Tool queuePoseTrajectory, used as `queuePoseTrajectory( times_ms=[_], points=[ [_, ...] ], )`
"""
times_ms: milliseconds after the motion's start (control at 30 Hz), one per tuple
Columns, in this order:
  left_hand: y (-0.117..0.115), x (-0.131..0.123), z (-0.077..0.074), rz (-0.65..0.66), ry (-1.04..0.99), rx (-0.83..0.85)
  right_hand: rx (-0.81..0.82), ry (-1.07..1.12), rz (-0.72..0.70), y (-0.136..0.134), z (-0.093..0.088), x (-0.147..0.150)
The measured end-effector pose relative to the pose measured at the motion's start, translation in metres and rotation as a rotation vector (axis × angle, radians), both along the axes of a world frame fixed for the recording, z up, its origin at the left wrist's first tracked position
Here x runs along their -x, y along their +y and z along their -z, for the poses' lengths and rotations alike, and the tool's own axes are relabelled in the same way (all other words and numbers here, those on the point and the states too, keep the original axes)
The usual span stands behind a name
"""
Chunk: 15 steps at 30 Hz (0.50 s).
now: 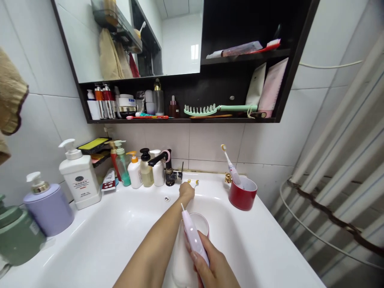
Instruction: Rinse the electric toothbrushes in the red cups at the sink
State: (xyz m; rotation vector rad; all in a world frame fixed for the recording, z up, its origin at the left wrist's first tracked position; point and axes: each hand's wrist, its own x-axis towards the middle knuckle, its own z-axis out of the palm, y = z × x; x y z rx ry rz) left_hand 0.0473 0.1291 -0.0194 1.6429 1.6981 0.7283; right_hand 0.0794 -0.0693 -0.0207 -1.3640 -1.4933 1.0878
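My right hand (211, 260) is wrapped round a lavender electric toothbrush handle (193, 236), its thin bare metal shaft pointing up and away from me. Below this handle, a red cup with a white inside (203, 223) and a long white object (181, 264) show over the basin; the hand partly covers both, and I cannot tell whether it also grips them. Stretched across the sink, my left hand (186, 191) is at the back rim beside the black faucet (169, 172). Small white-and-yellow toothbrush heads (195, 183) lie right at its fingers, which are turned away and mostly hidden.
A red cup (243, 196) holding an upright toothbrush (230, 164) stands on the right rim. Pump bottles (80, 180) line the left and back of the sink (111, 232). Above, a dark shelf (180, 121) carries cosmetics and a green hairbrush (222, 109). White pipes (336, 160) run at right.
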Motion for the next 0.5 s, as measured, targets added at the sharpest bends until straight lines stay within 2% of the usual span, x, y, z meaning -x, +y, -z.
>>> queuePoseTrajectory(
  times_ms=[100, 300, 400, 500],
  points=[
    [0.008, 0.0, 0.007, -0.097, -0.123, -0.053, -0.081, -0.001, -0.01, 0.0, -0.003, -0.002],
    [0.006, 0.021, 0.014, -0.185, -0.37, -0.136, -0.127, 0.025, 0.001, -0.002, -0.008, -0.002],
    [0.002, 0.029, 0.012, -0.195, -0.518, -0.083, -0.061, 0.045, -0.01, -0.002, -0.005, -0.002],
    [-0.007, 0.036, 0.003, -0.174, -0.715, 0.024, 0.059, 0.093, 0.027, -0.001, -0.004, -0.003]
  ],
)
